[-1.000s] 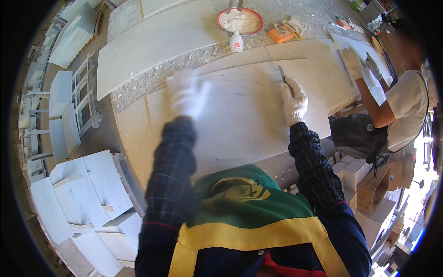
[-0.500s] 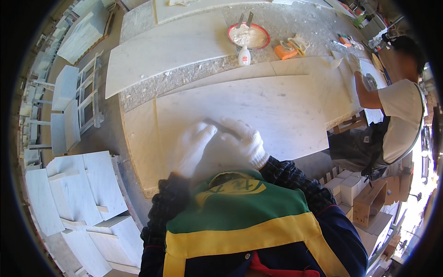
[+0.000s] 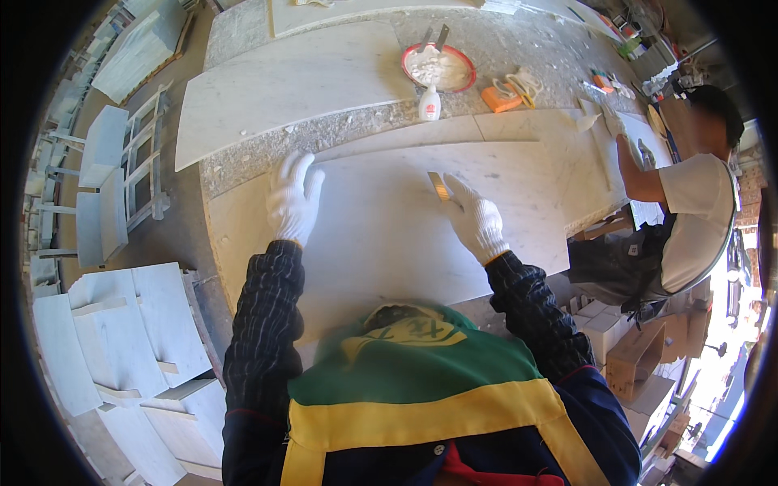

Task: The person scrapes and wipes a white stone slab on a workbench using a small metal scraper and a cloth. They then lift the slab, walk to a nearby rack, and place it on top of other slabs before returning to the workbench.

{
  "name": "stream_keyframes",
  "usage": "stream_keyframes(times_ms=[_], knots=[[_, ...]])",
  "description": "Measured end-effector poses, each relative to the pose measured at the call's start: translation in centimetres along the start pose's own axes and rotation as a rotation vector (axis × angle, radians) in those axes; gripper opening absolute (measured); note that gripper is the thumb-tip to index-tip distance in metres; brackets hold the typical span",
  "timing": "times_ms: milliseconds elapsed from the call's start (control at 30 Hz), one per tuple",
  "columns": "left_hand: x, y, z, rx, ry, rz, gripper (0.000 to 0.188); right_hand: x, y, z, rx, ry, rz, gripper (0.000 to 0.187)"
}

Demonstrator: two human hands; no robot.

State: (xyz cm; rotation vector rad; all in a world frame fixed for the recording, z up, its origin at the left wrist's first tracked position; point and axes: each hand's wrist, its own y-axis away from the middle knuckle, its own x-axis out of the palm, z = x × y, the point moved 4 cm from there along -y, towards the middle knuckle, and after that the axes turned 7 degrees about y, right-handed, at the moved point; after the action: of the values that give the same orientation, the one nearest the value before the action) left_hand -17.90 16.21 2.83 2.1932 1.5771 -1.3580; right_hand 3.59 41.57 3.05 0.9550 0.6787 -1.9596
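A large pale marble slab (image 3: 389, 235) lies flat on the workbench in front of me. My left hand (image 3: 293, 197), in a white glove, rests flat on the slab's left part with fingers spread. My right hand (image 3: 474, 217), also gloved, presses a small flat metal scraper blade (image 3: 438, 185) against the slab near its upper middle. My dark plaid sleeves reach in from below.
A red bowl (image 3: 438, 67) of white paste, a small white bottle (image 3: 429, 104) and an orange block (image 3: 502, 99) sit further back. Another person (image 3: 689, 219) in a white shirt works at the bench's right end. Cut marble pieces (image 3: 121, 356) are stacked on the floor at left.
My hands were together close to my body half a second ago; now they are spread apart on the slab, the left flat and the right holding the scraper.
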Motion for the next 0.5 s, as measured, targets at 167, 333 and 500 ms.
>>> stream_keyframes(times_ms=[167, 333, 500], knots=[[1.1, 0.8, 1.4, 0.173, -0.27, 0.017, 0.038, 1.3, -1.3, -0.4, -0.081, 0.178, 0.061, 0.047], [0.6, 0.5, 0.7, 0.154, -0.256, 0.026, 0.036, 1.7, -2.2, 0.1, -0.032, 0.207, 0.168, 0.045], [0.5, 0.4, 0.5, 0.147, -0.249, 0.035, 0.035, 2.4, -2.8, 0.5, -0.13, 0.218, 0.1, 0.044]])
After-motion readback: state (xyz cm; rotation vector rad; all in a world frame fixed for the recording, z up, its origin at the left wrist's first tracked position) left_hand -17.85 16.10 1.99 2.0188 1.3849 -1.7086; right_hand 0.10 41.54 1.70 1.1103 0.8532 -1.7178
